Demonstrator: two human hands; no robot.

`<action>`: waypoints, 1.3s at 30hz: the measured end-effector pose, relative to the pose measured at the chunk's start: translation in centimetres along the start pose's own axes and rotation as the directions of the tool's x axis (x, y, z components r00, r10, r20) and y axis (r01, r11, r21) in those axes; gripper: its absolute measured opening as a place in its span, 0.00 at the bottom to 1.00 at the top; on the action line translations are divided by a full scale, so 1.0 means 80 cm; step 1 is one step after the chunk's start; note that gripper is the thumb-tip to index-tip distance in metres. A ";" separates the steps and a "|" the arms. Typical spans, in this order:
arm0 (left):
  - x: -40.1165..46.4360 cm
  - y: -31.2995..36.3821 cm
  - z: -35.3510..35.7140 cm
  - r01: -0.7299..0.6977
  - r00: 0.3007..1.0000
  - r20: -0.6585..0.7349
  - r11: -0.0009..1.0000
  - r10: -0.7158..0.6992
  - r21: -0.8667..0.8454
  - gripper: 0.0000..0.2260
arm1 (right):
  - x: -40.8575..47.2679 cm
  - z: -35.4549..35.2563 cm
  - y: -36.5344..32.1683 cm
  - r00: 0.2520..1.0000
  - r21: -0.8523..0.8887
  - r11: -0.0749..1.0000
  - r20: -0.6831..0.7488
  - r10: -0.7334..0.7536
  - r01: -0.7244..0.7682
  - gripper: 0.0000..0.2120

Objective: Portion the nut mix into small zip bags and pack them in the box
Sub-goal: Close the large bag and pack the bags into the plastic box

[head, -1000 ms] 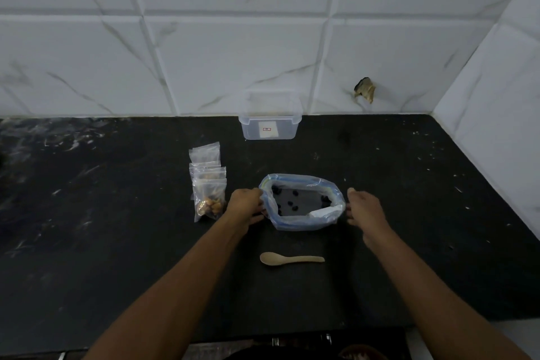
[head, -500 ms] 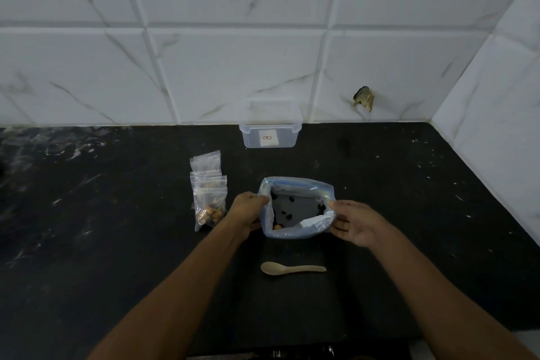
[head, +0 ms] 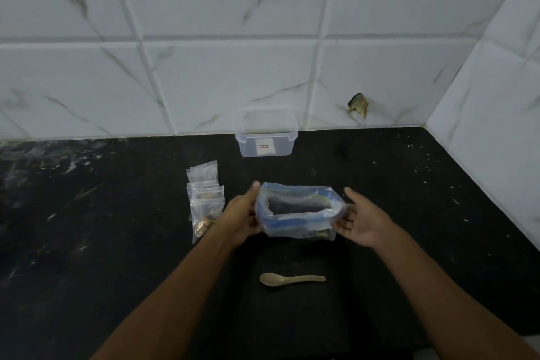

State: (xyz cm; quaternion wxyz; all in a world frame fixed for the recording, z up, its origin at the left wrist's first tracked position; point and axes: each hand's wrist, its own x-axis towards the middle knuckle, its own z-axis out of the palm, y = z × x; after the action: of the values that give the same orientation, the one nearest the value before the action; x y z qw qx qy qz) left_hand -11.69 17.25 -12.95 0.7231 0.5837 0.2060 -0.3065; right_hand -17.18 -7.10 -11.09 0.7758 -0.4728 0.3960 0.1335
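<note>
We're lifting the big zip bag (head: 298,210) of nut mix off the black countertop (head: 87,242). A second ago it was sitting flat with its mouth held wide and a few dark pieces showing at the bottom; now it's tipped toward us and reshaped into a boxier opening. Contents are hard to make out in this light, maybe a few pieces down at the lower right corner.

Left hand (head: 241,215) is holding the bag's left edge, thumb up by the rim, fingers wrapped behind. Right hand (head: 361,221) has switched from pinching the rim half a second ago to an open, spread palm, fingers touching the bag's right side and supporting rather than gripping.

Small zip bags (head: 206,199) are lying stacked just left of the left hand, some already holding nuts. Wooden spoon (head: 290,279) is lying untouched, near side of the big bag. Clear box (head: 266,142) is sitting against the tiled wall (head: 233,67), well apart, open and seemingly with nothing packed in it.

Our read: the big bag looks nearly spent, so we're probably gathering the remainder or setting it aside. Packing hasn't started.
</note>
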 end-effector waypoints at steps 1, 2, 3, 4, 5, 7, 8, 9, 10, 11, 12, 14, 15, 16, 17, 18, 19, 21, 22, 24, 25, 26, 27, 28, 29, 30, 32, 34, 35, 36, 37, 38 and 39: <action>0.002 0.003 -0.006 0.076 0.996 0.051 0.987 -0.069 -0.141 0.21 | 0.002 -0.005 -0.003 0.999 0.067 0.997 -0.002 0.047 -0.046 0.17; 0.004 0.004 -0.011 0.130 0.991 0.072 0.968 -0.117 -0.215 0.23 | 0.005 -0.009 -0.004 0.997 0.077 0.994 -0.015 0.075 -0.073 0.17; 0.007 0.004 -0.014 0.160 0.986 0.081 0.960 -0.145 -0.231 0.23 | 0.007 -0.010 -0.004 0.995 0.052 0.994 -0.017 0.097 -0.096 0.16; 0.009 0.003 -0.016 0.169 0.985 0.074 0.964 -0.157 -0.203 0.21 | 0.007 -0.009 -0.003 0.993 0.022 0.993 -0.009 0.114 -0.114 0.15; 0.010 0.003 -0.016 0.173 0.984 0.072 0.970 -0.163 -0.170 0.20 | 0.005 -0.007 -0.003 0.992 -0.001 0.992 0.012 0.126 -0.126 0.15; 0.012 0.005 -0.017 0.194 0.978 0.100 0.972 -0.182 -0.131 0.18 | 0.001 -0.002 -0.004 0.990 -0.033 0.992 0.061 0.124 -0.123 0.17; 0.011 0.008 -0.018 0.208 0.973 0.123 0.971 -0.193 -0.121 0.18 | -0.003 0.000 -0.006 0.991 -0.044 0.994 0.084 0.107 -0.103 0.17; 0.008 0.012 -0.019 0.209 0.971 0.140 0.973 -0.194 -0.102 0.18 | -0.003 0.000 -0.009 0.993 -0.052 0.996 0.086 0.080 -0.075 0.15; 0.005 0.016 -0.020 0.195 0.973 0.142 0.978 -0.184 -0.069 0.17 | -0.003 -0.001 -0.012 0.995 -0.055 0.998 0.083 0.048 -0.044 0.13; 0.003 0.021 -0.023 0.168 0.977 0.139 0.985 -0.161 -0.042 0.14 | -0.002 -0.004 -0.015 0.997 -0.085 0.996 0.071 0.008 -0.001 0.11; 0.001 0.025 -0.024 0.131 0.982 0.134 0.991 -0.130 -0.004 0.11 | -0.002 -0.006 -0.017 0.997 -0.155 0.986 0.060 -0.049 0.057 0.09; -0.001 0.028 -0.022 -0.029 0.996 0.094 0.967 0.005 0.252 0.03 | -0.002 -0.008 -0.015 0.966 -0.490 0.839 0.020 -0.259 0.235 0.03; 0.000 0.025 -0.019 -0.134 0.991 0.059 0.866 0.121 0.482 0.05 | -0.003 -0.007 -0.010 0.911 -0.688 0.654 0.025 -0.412 0.314 0.05; 0.003 0.019 -0.014 -0.205 0.967 0.032 0.699 0.252 0.685 0.07 | -0.002 -0.004 -0.004 0.830 -0.836 0.424 0.063 -0.554 0.347 0.09; 0.005 0.013 -0.008 -0.235 0.927 0.017 0.545 0.375 0.805 0.08 | -0.001 0.000 0.002 0.743 -0.914 0.218 0.120 -0.659 0.342 0.12; 0.006 0.005 -0.002 -0.241 0.884 -0.006 0.466 0.467 0.851 0.08 | -0.004 0.008 0.009 0.662 -0.937 0.086 0.172 -0.730 0.338 0.13; 0.007 -0.001 0.003 -0.251 0.848 -0.033 0.457 0.529 0.853 0.07 | -0.005 0.014 0.014 0.596 -0.934 0.038 0.196 -0.778 0.357 0.12; 0.010 -0.008 0.007 -0.259 0.827 -0.103 0.538 0.552 0.802 0.06 | -0.004 0.016 0.014 0.612 -0.889 0.184 0.127 -0.781 0.420 0.09; 0.011 -0.007 0.006 -0.244 0.854 -0.136 0.616 0.503 0.749 0.06 | -0.004 0.013 0.008 0.711 -0.813 0.382 0.055 -0.701 0.439 0.07; 0.010 -0.001 0.002 -0.174 0.938 -0.173 0.838 0.302 0.517 0.04 | -0.006 0.005 -0.004 0.923 -0.547 0.769 0.017 -0.385 0.331 0.09; 0.007 0.004 0.000 -0.120 0.974 -0.141 0.927 0.180 0.355 0.05 | -0.005 0.000 -0.008 0.964 -0.469 0.847 0.040 -0.262 0.249 0.10; 0.003 0.008 -0.003 -0.073 0.994 -0.063 0.973 0.089 0.217 0.07 | -0.004 -0.004 -0.010 0.977 -0.442 0.873 0.043 -0.208 0.206 0.10; 0.000 0.011 -0.006 -0.036 0.999 0.037 0.994 0.032 0.105 0.09 | -0.003 -0.005 -0.010 0.979 -0.419 0.887 0.029 -0.201 0.194 0.09; -0.003 0.013 -0.010 -0.008 0.991 0.135 0.999 0.003 0.037 0.12 | -0.003 -0.005 -0.011 0.978 -0.381 0.903 0.012 -0.210 0.199 0.09; -0.004 0.015 -0.014 0.000 0.976 0.216 1.000 -0.002 0.012 0.14 | -0.001 -0.005 -0.010 0.975 -0.341 0.917 -0.008 -0.224 0.208 0.08; -0.005 0.015 -0.017 -0.018 0.964 0.267 0.999 0.008 0.033 0.17 | 0.001 -0.004 -0.010 0.973 -0.318 0.924 -0.024 -0.231 0.212 0.08; -0.008 0.017 -0.018 -0.086 0.960 0.276 0.983 0.039 0.161 0.20 | 0.002 0.001 -0.008 0.976 -0.320 0.928 -0.042 -0.214 0.190 0.06; -0.009 0.017 -0.013 -0.131 0.974 0.219 0.943 0.064 0.305 0.19 | 0.004 0.005 -0.006 0.978 -0.334 0.929 -0.076 -0.195 0.159 0.05; -0.009 0.016 -0.010 -0.137 0.981 0.180 0.922 0.075 0.362 0.17 | 0.004 0.006 -0.006 0.981 -0.331 0.932 -0.072 -0.180 0.147 0.05; -0.008 0.015 -0.009 -0.133 0.988 0.131 0.904 0.087 0.406 0.15 | 0.003 0.006 -0.008 0.987 -0.307 0.942 -0.041 -0.153 0.133 0.05; -0.008 0.014 -0.010 -0.122 0.992 0.072 0.888 0.101 0.443 0.12 | 0.000 0.003 -0.010 0.993 -0.269 0.956 0.032 -0.111 0.116 0.07; -0.007 0.014 -0.011 -0.112 0.992 0.008 0.874 0.123 0.472 0.10 | -0.003 -0.001 -0.014 0.989 -0.229 0.968 0.129 -0.074 0.102 0.10; -0.006 0.014 -0.013 -0.111 0.985 -0.063 0.859 0.164 0.500 0.08 | -0.004 -0.006 -0.016 0.978 -0.206 0.974 0.204 -0.049 0.091 0.13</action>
State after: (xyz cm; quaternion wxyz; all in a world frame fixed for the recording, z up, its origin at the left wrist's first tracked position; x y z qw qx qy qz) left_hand -11.22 18.52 -12.09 0.5580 0.7774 0.1157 -0.2661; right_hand -16.90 -8.07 -10.14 0.7599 -0.5518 0.2833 0.1941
